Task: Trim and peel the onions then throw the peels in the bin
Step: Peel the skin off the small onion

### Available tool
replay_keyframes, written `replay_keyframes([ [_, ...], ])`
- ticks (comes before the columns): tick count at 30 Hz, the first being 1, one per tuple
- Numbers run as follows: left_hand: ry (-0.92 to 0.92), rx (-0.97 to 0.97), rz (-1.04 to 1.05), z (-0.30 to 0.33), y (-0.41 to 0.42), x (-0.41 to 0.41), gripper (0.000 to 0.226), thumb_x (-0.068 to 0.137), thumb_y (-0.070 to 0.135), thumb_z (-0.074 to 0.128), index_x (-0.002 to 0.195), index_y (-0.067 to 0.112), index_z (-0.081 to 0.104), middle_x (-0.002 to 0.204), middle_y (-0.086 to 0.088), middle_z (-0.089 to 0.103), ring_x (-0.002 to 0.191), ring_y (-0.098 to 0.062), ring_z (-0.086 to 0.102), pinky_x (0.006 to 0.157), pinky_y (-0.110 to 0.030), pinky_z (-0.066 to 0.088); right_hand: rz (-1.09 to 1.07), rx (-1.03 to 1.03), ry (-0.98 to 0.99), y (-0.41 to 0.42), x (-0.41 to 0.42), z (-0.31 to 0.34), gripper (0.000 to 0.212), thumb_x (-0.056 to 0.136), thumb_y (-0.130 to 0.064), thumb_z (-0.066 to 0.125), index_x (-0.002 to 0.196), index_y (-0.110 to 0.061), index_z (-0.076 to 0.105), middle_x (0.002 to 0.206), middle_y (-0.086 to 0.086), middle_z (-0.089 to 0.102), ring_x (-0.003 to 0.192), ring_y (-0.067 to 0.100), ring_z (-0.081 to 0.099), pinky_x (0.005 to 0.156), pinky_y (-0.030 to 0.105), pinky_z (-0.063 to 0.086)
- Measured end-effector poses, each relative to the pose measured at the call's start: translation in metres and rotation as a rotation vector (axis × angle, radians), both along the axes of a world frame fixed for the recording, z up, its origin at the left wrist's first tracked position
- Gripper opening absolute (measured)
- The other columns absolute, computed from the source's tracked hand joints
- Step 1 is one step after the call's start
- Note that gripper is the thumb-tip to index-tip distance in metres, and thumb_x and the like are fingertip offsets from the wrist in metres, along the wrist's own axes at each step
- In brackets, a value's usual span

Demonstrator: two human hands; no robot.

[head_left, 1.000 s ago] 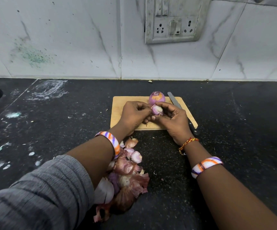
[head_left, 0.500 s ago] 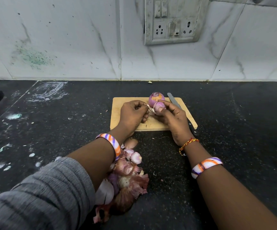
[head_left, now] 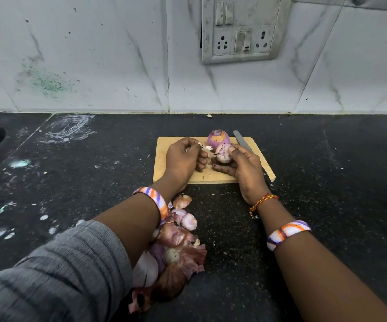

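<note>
evidently mid-peel: right hand cradling small onion over cutting board for steadiness, left hand pinching torn skin strip clear.

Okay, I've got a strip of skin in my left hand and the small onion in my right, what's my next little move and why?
Probably drop the pale strip of peel pinched in your left hand onto the pile of reddish onion peels on the black counter, then re-pinch: the small purple onion in your right hand still looks partly skinned.
</note>
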State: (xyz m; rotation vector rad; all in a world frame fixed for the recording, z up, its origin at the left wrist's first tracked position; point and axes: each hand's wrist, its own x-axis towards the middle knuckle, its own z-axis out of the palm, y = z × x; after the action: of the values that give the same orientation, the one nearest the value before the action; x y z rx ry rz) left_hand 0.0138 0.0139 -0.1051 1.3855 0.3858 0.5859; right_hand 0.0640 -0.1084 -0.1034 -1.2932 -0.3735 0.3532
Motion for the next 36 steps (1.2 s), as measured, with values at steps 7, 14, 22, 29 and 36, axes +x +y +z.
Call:
replay_keyframes([
  [7, 0.042, 0.112, -0.08, 0.001, -0.0023, -0.0013, 0.028, 0.092, -0.006, 0.037, 0.086, -0.001, 0.063, 0.063, -0.011, 0.055, 0.038, -0.004, 0.048, 0.043, -0.017, 0.044, 0.006, 0.028, -0.048, -0.0004, -0.0001, -0.0007, 0.02, 0.096, -0.004, 0.041, 0.105, -0.012, 0.058, 0.101, 0.011, 0.06, 0.078, 0.024, 0.064, 0.067, 0.03, 0.058],
  [14, 0.111, 0.297, -0.157, -0.0005, -0.0024, -0.0011, 0.005, 0.079, 0.01, 0.068, 0.08, 0.014, 0.067, 0.073, -0.006, 0.064, 0.06, -0.009, 0.055, 0.062, -0.023, 0.048, 0.005, 0.028, -0.116, -0.0009, 0.0003, -0.0011, 0.026, 0.096, -0.003, 0.04, 0.12, -0.002, 0.051, 0.103, -0.002, 0.058, 0.083, 0.01, 0.063, 0.071, 0.024, 0.057],
  [22, 0.12, 0.445, -0.128, -0.0024, -0.002, -0.0007, 0.022, 0.079, 0.009, 0.068, 0.101, 0.006, 0.068, 0.082, -0.005, 0.067, 0.061, -0.006, 0.054, 0.062, -0.02, 0.047, 0.0, 0.002, -0.183, -0.0008, 0.0045, -0.0065, 0.022, 0.092, 0.002, 0.047, 0.097, -0.018, 0.055, 0.085, 0.001, 0.061, 0.073, 0.001, 0.058, 0.078, 0.022, 0.051],
  [29, 0.078, 0.289, -0.07, -0.0013, -0.0019, -0.001, 0.03, 0.079, 0.0, 0.065, 0.108, 0.007, 0.064, 0.07, -0.003, 0.063, 0.051, -0.013, 0.053, 0.06, -0.029, 0.051, -0.011, -0.081, -0.24, -0.0011, 0.0055, -0.0078, 0.032, 0.084, 0.01, 0.055, 0.107, -0.012, 0.053, 0.106, 0.008, 0.062, 0.092, 0.007, 0.059, 0.084, 0.017, 0.051],
  [36, 0.112, 0.25, -0.074, -0.0001, -0.0019, -0.0012, 0.02, 0.081, 0.002, 0.063, 0.101, 0.004, 0.064, 0.073, -0.006, 0.063, 0.05, -0.009, 0.056, 0.058, -0.022, 0.052, -0.018, -0.156, -0.303, -0.0022, 0.0032, -0.0065, 0.041, 0.078, 0.019, 0.056, 0.115, -0.001, 0.056, 0.109, 0.005, 0.059, 0.093, 0.003, 0.057, 0.088, 0.016, 0.049],
])
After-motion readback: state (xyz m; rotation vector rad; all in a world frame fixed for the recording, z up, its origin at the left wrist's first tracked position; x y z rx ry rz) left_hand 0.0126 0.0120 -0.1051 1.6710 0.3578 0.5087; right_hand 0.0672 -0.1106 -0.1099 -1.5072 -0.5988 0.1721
